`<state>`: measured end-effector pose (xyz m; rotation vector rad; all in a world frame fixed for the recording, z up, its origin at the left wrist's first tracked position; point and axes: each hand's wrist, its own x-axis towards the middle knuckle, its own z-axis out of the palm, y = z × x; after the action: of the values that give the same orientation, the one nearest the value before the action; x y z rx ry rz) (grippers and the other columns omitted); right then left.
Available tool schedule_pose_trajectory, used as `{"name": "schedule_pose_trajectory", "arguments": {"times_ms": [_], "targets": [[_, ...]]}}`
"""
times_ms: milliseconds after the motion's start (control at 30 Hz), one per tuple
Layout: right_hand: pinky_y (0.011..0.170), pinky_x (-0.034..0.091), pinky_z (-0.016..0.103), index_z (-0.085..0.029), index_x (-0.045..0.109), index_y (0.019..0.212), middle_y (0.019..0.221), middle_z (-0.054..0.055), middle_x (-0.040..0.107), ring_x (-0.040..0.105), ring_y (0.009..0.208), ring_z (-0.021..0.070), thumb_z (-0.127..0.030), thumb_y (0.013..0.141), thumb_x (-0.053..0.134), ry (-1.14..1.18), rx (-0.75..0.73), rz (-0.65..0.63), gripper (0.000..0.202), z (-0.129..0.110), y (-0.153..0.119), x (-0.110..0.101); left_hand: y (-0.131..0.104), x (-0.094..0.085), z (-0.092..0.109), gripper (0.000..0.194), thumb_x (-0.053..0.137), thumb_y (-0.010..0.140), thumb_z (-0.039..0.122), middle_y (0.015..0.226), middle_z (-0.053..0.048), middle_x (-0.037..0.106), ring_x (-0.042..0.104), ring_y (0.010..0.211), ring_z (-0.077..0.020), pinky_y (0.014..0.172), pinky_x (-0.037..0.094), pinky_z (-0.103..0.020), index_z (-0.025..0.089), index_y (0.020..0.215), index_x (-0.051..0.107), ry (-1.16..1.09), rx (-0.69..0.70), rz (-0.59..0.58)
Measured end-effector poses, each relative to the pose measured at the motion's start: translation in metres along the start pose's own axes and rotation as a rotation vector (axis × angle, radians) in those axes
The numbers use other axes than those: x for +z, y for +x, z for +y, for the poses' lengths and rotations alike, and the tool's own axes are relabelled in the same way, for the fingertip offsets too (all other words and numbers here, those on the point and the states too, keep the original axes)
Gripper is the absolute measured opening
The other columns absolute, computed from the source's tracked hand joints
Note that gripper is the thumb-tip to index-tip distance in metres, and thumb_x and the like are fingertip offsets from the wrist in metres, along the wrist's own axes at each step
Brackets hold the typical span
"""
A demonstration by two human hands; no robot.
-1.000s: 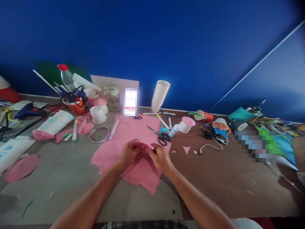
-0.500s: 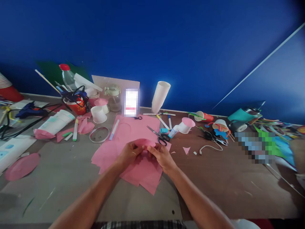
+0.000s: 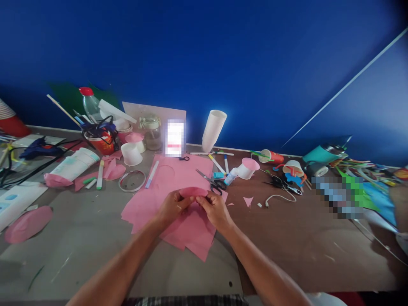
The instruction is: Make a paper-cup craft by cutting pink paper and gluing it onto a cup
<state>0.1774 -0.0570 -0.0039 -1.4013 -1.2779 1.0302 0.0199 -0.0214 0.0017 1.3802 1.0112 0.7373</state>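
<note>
Between both hands is a curved piece of pink paper (image 3: 194, 192), its near edge pinched by fingers and thumbs. My left hand (image 3: 174, 207) is closed on its left side. From the other side my right hand (image 3: 214, 208) grips it, the two thumbs close together. Below the hands lie pink paper sheets (image 3: 191, 233), spread over the table. Scissors (image 3: 216, 183) rest open just beyond my right hand, beside a glue bottle (image 3: 231, 176) and its blue cap (image 3: 218, 174). A white marker (image 3: 152, 174) lies on the sheets to the left.
A tape roll (image 3: 131, 181) lies left of the sheets, near white paper cups (image 3: 131, 154). Stacked cups (image 3: 214, 130) stand by the blue wall. One cup with a pink top (image 3: 248, 168) sits at the right, near a white cable (image 3: 280, 196). A glass jar (image 3: 151, 132) stands behind.
The pink paper piece has tilted and curved a little more between my fingers. Both hands stay in nearly the same place, and the view has shifted slightly.
</note>
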Motion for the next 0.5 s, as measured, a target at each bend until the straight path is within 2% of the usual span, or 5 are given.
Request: {"name": "schedule_pose_trajectory", "arguments": {"times_ms": [67,167,267,367,500], "targets": [[0.053,0.031,0.026,-0.019,0.058,0.062,0.056,-0.004,0.049,0.04,0.055,0.0113,-0.041,0.073,0.066,0.046,0.001,-0.008,0.026,-0.001,0.0,-0.001,0.0,-0.001,-0.005,0.022,0.06,0.08,0.034,0.054,0.002,0.052,0.044,0.05,-0.0111,0.049,0.033,-0.024,0.017,0.066,0.06,0.11,0.141,0.064],[0.057,0.037,0.025,-0.019,0.066,0.072,0.065,-0.002,0.059,0.048,0.062,0.0128,-0.032,0.065,0.074,0.245,0.087,-0.001,0.017,-0.002,0.001,-0.003,0.001,-0.006,-0.014,0.01,0.055,0.079,0.018,0.068,-0.002,0.06,0.053,0.061,-0.0142,0.057,0.039,-0.025,0.017,0.076,0.064,0.414,0.51,0.219],[0.057,0.039,0.025,-0.019,0.07,0.078,0.064,-0.002,0.06,0.049,0.059,0.0123,-0.04,0.065,0.077,0.491,0.23,-0.026,0.026,-0.002,0.002,-0.007,0.002,-0.014,-0.021,0.02,0.049,0.081,0.01,0.079,-0.005,0.063,0.058,0.071,-0.0173,0.064,0.045,-0.028,0.018,0.091,0.065,0.614,0.806,0.285],[0.058,0.042,0.026,-0.017,0.072,0.082,0.068,0.001,0.063,0.053,0.061,0.0132,-0.051,0.064,0.078,0.708,0.354,-0.118,0.038,-0.004,0.001,-0.009,0.002,-0.019,-0.024,0.022,0.048,0.085,0.009,0.086,-0.008,0.065,0.06,0.079,-0.0195,0.07,0.049,-0.031,0.018,0.099,0.062,0.712,0.939,0.311],[0.066,0.047,0.026,-0.022,0.07,0.1,0.079,0.0,0.068,0.059,0.07,0.0141,-0.036,0.059,0.086,0.856,0.444,-0.193,0.046,-0.008,-0.002,-0.008,0.002,-0.017,-0.025,0.023,0.049,0.087,0.013,0.092,-0.008,0.066,0.061,0.083,-0.021,0.075,0.051,-0.034,0.02,0.104,0.063,0.755,0.936,0.286]]}}
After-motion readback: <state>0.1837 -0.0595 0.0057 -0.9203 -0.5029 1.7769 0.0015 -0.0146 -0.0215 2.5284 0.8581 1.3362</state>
